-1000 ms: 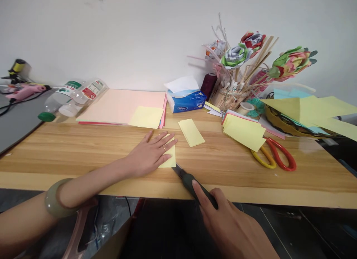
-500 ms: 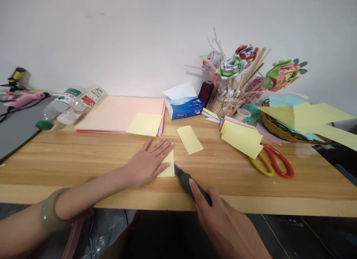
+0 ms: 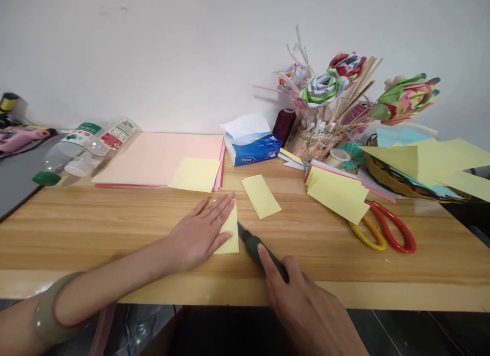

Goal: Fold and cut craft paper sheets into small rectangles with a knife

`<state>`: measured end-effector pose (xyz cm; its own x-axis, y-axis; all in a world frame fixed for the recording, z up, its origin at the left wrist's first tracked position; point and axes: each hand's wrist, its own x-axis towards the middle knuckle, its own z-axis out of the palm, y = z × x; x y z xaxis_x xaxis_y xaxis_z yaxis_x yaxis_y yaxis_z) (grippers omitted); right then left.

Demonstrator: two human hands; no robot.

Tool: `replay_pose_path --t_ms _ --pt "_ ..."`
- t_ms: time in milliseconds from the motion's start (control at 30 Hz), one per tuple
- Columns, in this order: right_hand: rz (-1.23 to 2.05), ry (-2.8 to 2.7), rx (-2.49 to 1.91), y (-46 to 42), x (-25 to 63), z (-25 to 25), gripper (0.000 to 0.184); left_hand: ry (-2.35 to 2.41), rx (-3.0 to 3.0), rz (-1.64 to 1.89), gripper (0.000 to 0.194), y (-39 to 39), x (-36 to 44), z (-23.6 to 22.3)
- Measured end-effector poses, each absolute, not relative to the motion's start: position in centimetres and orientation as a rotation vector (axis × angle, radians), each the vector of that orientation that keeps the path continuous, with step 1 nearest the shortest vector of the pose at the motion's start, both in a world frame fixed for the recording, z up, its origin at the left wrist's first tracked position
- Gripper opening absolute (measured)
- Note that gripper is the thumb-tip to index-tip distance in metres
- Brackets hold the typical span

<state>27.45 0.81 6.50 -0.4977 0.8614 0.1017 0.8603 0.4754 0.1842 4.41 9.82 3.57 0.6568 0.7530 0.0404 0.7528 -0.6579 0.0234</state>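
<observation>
My left hand (image 3: 201,233) lies flat with fingers stretched over a folded piece of yellow paper (image 3: 231,238), pressing it to the wooden table. The paper's left part is hidden under the palm. In my right hand (image 3: 302,300) is a dark green utility knife (image 3: 260,251), its blade pointing away from me at the paper's right edge. Just beyond the knife lies a small stack of narrow yellow paper strips (image 3: 262,195). A yellow square sheet (image 3: 196,174) rests on a pile of large pink paper (image 3: 156,157) behind my left hand.
Scissors with red and yellow handles (image 3: 394,228) lie at the right, partly under yellow paper pieces (image 3: 339,192). Behind stand a blue tissue pack (image 3: 252,149) and a holder of sticks and paper flowers (image 3: 323,88). Plastic bottles (image 3: 63,146) lie at the left; a paper-filled basket (image 3: 386,180) sits at the right.
The knife has moved from the paper's near right corner a little way up along its right edge. My left hand stays pressed on the paper. The camera view has shifted slightly.
</observation>
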Motion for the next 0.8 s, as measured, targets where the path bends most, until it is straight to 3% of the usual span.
replay_pose_path --t_ms 267,800 --pt "0.456 2.659 1.489 2.1 26.9 6.9 0.072 1.305 2.864 0.116 0.060 9.7 4.4 3.5" --pt "0.571 2.525 1.589 4.2 26.7 6.6 0.062 1.317 2.832 0.111 0.062 9.7 4.5 3.5"
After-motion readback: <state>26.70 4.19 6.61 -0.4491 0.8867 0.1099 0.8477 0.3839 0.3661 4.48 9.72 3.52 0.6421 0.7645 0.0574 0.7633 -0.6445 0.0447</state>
